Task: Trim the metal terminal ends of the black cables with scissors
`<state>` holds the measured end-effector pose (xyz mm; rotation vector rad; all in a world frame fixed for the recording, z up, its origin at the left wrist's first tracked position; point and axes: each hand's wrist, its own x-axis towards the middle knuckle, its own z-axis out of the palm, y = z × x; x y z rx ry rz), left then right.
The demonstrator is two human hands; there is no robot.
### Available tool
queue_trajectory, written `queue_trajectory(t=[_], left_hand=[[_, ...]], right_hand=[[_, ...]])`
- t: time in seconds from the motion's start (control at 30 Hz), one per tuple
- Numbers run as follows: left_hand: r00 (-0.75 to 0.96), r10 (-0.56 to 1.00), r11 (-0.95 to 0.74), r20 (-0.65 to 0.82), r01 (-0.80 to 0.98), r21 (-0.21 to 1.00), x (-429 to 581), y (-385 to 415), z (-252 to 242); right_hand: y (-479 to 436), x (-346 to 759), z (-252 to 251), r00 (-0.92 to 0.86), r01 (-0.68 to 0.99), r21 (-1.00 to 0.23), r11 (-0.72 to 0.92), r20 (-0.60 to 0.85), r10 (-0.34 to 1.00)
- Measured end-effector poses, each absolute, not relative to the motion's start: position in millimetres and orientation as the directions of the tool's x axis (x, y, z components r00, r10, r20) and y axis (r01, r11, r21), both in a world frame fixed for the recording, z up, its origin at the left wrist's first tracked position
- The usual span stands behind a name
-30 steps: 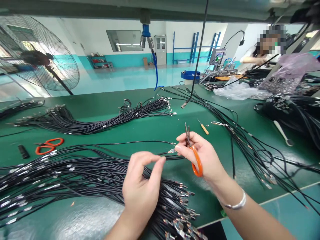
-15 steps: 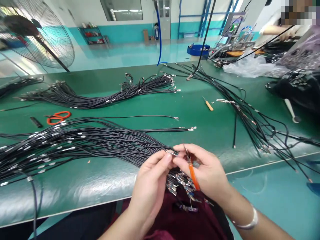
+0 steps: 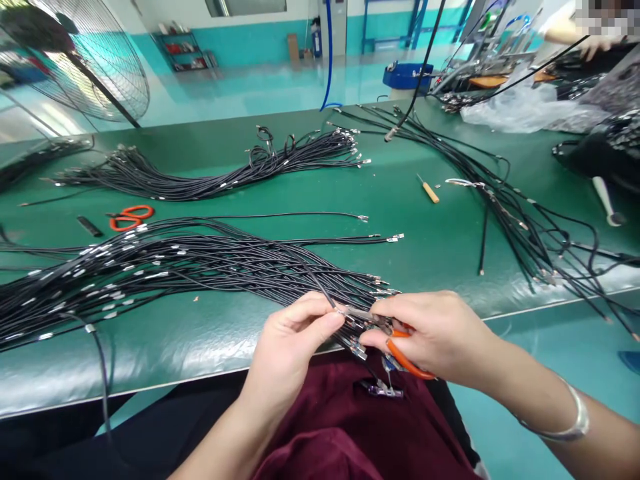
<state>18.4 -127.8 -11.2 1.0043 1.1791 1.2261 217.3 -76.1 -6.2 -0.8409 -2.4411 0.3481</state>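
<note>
A glossy green tabletop (image 3: 280,197) bears bundled thin black cables (image 3: 235,257) at nine o'clock. At four, the bare right hand (image 3: 445,340) curls its fingers round orange-handled metal scissors (image 3: 401,359); at six, the bare left hand (image 3: 290,343) pinches one black cable (image 3: 321,283) between thumb and forefinger.

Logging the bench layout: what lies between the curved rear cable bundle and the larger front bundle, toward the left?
In the head view: orange-handled scissors and, left of them, a short black object, both on the bench.
</note>
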Motion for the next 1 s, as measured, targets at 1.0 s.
queue_trajectory(t=[1.0], left_hand=[[-0.031, 0.995, 0.097, -0.099, -0.062, 0.993, 16.9, -128.7, -6.8]], right_hand=[[-82.3, 216.9, -9.7, -0.736, 0.485, -0.344, 0.804, 0.337, 0.588]])
